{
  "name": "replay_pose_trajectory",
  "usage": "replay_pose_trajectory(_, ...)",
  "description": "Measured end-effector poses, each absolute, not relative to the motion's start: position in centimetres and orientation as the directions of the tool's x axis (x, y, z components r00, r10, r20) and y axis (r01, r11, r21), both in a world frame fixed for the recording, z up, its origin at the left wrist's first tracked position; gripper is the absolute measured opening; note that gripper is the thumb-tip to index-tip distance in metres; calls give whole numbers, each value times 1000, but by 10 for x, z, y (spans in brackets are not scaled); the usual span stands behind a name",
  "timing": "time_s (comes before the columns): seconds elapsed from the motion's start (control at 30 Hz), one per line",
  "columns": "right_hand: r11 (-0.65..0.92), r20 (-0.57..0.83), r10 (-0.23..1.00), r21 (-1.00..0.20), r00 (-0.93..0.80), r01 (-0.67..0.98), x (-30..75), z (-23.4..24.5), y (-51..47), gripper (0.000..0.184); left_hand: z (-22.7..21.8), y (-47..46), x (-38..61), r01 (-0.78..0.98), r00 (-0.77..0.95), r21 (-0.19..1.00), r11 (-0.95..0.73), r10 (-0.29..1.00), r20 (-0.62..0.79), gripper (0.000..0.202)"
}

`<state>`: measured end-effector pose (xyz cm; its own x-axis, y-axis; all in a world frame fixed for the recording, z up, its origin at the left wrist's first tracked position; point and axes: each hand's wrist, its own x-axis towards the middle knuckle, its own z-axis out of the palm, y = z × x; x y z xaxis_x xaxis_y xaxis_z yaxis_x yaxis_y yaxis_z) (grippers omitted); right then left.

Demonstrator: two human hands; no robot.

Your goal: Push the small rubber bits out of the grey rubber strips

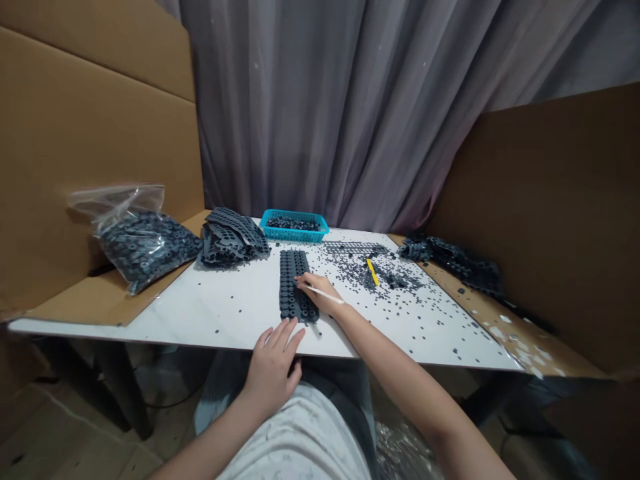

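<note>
A long black rubber strip (295, 283) studded with small round parts lies lengthwise in the middle of the white table (220, 310). My right hand (320, 290) rests on the strip's right side, closed on a thin white stick (325, 294) that points toward the strip. My left hand (274, 363) lies flat at the table's near edge, fingers stretched out and touching the strip's near end, holding nothing.
A clear bag of black parts (137, 243) sits at left on cardboard. A pile of black strips (233, 239) and a blue basket (295, 225) stand at the back. Loose black bits and a yellow tool (373, 272) lie right of centre; more strips (453, 259) at far right.
</note>
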<state>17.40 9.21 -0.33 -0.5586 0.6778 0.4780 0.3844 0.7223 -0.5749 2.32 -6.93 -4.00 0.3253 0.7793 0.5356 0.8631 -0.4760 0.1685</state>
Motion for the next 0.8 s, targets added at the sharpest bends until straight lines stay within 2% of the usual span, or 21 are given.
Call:
replay_pose_trajectory(0.1, 676, 474, 694, -687, -542, 265, 173, -8, 90, 11, -40, -69, 23, 862, 329, 164, -480, 775, 539, 48)
replay_pose_trajectory(0.23, 660, 462, 674, -728, -577, 188, 174, -12, 88, 13, -40, -70, 23, 860, 328, 169, -481, 775, 540, 48)
replay_pose_trajectory(0.37, 682, 466, 663, -699, -586, 216, 175, -13, 91, 13, -40, -70, 23, 860, 326, 167, -483, 770, 548, 48)
replay_pose_trajectory(0.63, 727, 486, 676, -561, -554, 395, 174, -10, 98, 10, -40, -69, 23, 862, 326, 167, -478, 776, 540, 48)
replay_pose_trajectory(0.73, 692, 503, 716, -603, -484, 397, 173, -13, 99, 10, -40, -69, 23, 863, 322, 166, -477, 772, 548, 47)
replay_pose_trajectory(0.8, 671, 502, 728, -659, -467, 340, 172, -15, 100, 10, -40, -70, 23, 862, 322, 167, -479, 771, 550, 47)
